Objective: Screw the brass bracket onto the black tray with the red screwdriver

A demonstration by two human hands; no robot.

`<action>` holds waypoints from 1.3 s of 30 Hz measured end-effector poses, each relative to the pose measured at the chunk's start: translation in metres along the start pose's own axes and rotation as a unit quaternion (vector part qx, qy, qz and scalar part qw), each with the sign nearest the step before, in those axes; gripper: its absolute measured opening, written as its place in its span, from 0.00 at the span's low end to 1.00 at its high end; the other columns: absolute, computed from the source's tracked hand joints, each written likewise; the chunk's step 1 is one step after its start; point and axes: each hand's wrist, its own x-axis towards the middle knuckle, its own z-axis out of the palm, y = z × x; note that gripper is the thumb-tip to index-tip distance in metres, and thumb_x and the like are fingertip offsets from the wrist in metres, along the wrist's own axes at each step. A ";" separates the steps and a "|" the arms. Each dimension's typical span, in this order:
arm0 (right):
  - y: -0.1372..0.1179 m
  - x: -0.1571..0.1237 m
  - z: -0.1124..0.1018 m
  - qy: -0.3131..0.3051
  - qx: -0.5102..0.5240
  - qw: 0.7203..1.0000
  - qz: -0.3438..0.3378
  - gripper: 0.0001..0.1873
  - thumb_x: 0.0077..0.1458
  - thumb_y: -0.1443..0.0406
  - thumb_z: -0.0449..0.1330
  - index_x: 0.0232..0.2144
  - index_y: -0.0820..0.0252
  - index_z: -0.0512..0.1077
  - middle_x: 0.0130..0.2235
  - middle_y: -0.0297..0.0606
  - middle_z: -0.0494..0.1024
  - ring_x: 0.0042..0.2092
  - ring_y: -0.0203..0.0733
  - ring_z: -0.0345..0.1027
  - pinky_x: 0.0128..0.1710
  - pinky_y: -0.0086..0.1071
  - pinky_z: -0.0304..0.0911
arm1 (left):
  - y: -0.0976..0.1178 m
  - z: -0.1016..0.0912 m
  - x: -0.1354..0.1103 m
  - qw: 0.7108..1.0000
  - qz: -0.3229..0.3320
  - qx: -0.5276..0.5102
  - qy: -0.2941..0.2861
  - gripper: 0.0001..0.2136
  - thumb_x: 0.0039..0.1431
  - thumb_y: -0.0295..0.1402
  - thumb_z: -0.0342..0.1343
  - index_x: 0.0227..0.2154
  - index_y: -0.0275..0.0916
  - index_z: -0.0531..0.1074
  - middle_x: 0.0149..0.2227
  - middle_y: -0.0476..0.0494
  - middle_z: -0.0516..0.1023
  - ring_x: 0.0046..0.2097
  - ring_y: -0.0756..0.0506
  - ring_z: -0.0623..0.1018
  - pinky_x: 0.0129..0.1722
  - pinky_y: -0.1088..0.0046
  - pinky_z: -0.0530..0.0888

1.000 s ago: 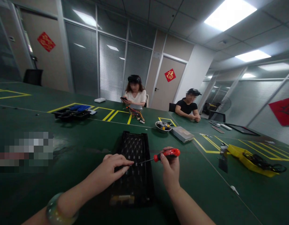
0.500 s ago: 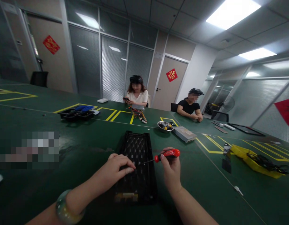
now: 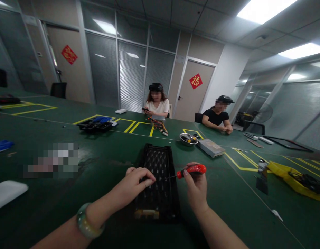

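While right hand (image 3: 195, 186) clamps red screwdriver (image 3: 191, 169) | left hand (image 3: 132, 185) rests loosely on black perforated tray (image 3: 156, 159) | slipped tip could jab fingers (image 3: 147, 175)

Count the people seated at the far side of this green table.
2. One person sits straight ahead, holding a phone; the other person sits further right, forearms together in front. Others may be out of view.

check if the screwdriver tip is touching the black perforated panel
Cannot tell. The head view shows the tip of the red-handled screwdriver over the black perforated panel, but from this angle neither contact nor a gap shows plainly.
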 end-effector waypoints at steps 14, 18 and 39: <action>-0.010 0.000 0.002 -0.020 -0.033 0.999 -0.031 0.08 0.55 0.65 0.63 0.39 0.55 0.70 0.40 0.36 0.72 0.38 0.40 0.68 0.39 0.38 0.65 | 0.013 0.001 -0.001 0.999 0.003 0.022 -0.029 0.10 0.61 0.43 0.56 0.37 0.45 0.78 0.41 0.51 0.79 0.48 0.43 0.73 0.55 0.60 0.57; -0.014 0.001 0.002 -0.031 -0.042 0.998 -0.045 0.08 0.54 0.66 0.63 0.38 0.56 0.69 0.39 0.37 0.72 0.37 0.41 0.68 0.39 0.38 0.65 | 0.024 0.007 0.000 0.994 0.015 0.072 -0.087 0.08 0.61 0.42 0.57 0.34 0.48 0.79 0.42 0.52 0.76 0.50 0.42 0.70 0.53 0.61 0.56; -0.020 0.003 0.000 -0.048 -0.059 0.995 -0.059 0.08 0.54 0.67 0.62 0.38 0.56 0.69 0.39 0.37 0.72 0.37 0.41 0.68 0.37 0.37 0.67 | 0.051 0.014 0.008 0.962 -0.015 0.176 -0.207 0.07 0.56 0.40 0.58 0.32 0.53 0.82 0.43 0.47 0.73 0.48 0.39 0.66 0.51 0.61 0.59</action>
